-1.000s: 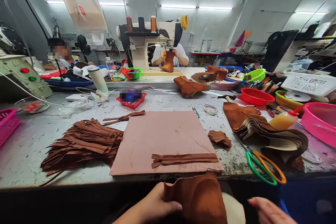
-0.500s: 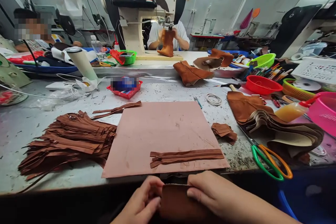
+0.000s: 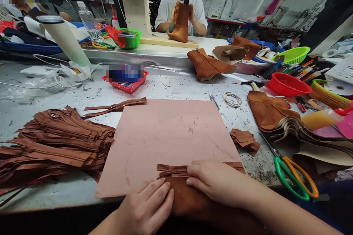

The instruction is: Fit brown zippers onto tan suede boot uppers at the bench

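A brown leather piece (image 3: 183, 198) hangs over the table's front edge, its upper edge lying along a brown zipper (image 3: 173, 169) on the pink board (image 3: 154, 132). My left hand (image 3: 147, 203) is closed on the leather's upper left corner, fingertips at the zipper's lower edge. Farther right, my right hand (image 3: 211, 180) pinches the leather's upper edge against the zipper, covering part of both. The zipper's right end shows beyond my right hand. A pile of brown zippers (image 3: 60, 139) lies left of the board.
Scissors with green and orange handles (image 3: 295, 176) lie at right beside stacked leather pieces (image 3: 275, 117). Leather scraps (image 3: 245, 139) sit near the board. A red basket (image 3: 129, 84) stands behind it. Across the table, a person (image 3: 180, 14) holds a brown boot (image 3: 180, 22) at a sewing machine.
Both hands have moved up and forward with the leather piece, from below the table edge onto the zipper at the board's front. The camera view has tilted down.
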`<state>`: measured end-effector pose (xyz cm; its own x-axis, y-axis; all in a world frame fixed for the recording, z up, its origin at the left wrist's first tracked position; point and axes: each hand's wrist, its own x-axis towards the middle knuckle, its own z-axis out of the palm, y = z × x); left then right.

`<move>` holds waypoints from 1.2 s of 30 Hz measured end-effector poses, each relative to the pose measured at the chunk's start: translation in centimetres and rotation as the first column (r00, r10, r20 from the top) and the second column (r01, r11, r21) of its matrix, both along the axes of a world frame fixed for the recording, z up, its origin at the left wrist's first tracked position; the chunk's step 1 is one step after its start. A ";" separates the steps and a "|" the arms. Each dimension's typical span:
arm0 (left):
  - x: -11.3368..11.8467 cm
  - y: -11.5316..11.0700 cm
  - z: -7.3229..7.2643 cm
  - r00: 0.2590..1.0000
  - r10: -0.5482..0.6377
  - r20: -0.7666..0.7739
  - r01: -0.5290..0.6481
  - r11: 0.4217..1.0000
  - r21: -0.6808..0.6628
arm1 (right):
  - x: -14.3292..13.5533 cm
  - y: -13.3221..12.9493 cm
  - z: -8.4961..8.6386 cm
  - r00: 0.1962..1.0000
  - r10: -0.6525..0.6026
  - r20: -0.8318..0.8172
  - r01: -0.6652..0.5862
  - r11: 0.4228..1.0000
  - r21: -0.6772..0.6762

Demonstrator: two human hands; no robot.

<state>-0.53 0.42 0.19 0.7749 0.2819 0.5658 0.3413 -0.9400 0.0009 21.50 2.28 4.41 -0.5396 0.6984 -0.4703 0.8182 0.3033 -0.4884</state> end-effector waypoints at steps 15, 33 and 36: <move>-1.4 -0.3 -1.2 0.994 0.066 -0.087 -0.077 0.989 -0.125 | -1.0 -0.6 -0.7 0.993 -0.070 0.092 0.067 0.997 0.027; -0.9 -0.2 -1.1 0.992 0.111 -0.059 -0.119 0.983 -0.142 | -1.0 -0.6 -0.8 0.991 -0.044 0.128 0.040 0.999 0.032; -0.7 -0.3 -1.1 0.991 0.119 -0.056 -0.125 0.985 -0.121 | -1.0 -0.6 -0.7 0.990 -0.014 0.140 0.009 0.999 0.037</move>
